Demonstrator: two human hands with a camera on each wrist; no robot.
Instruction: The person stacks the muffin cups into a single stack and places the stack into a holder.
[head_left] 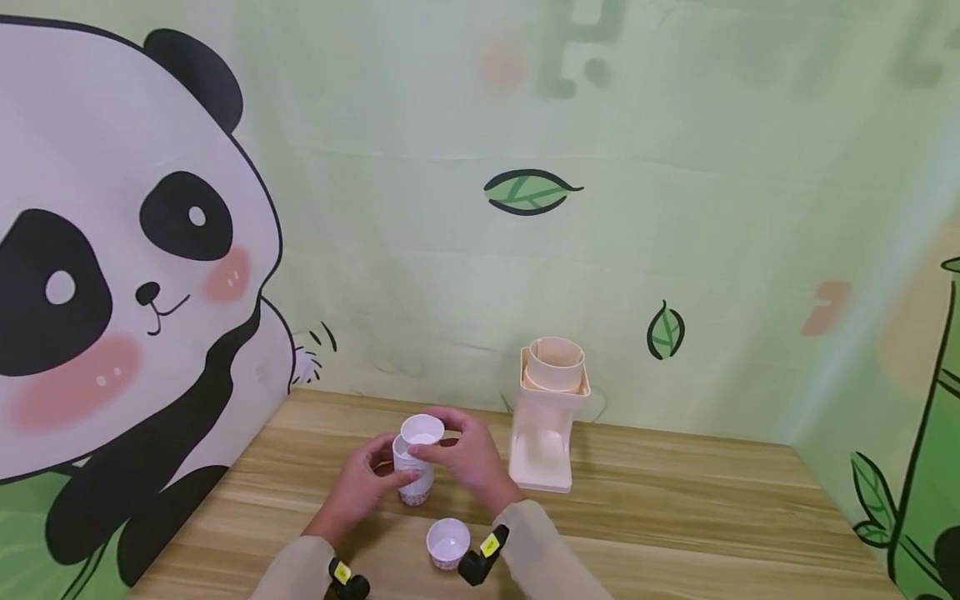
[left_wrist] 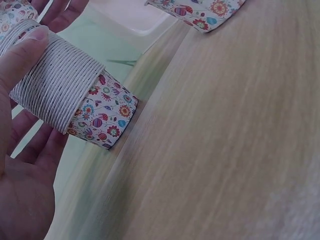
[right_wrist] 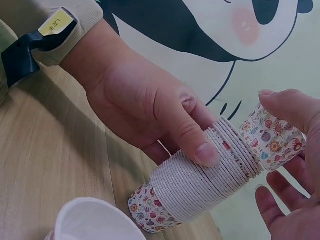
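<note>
My left hand (head_left: 362, 490) grips a tall stack of nested paper cups (left_wrist: 60, 80), its thumb and fingers round the white ribbed rims. The lowest cup shows a small colourful flower print. My right hand (head_left: 474, 460) pinches a single flowered paper cup (right_wrist: 272, 137) between thumb and fingers at the stack's open top. In the right wrist view this cup's base meets or enters the top rim; how deep it sits is hard to tell. Another paper cup (head_left: 447, 545) stands upright on the table, close to my right wrist.
A pale pink stand (head_left: 542, 458) with a round holder (head_left: 556, 367) on top is at the back of the wooden table (head_left: 675, 517), right of my hands. Behind it hangs a green printed backdrop (head_left: 420, 250) with a panda at left.
</note>
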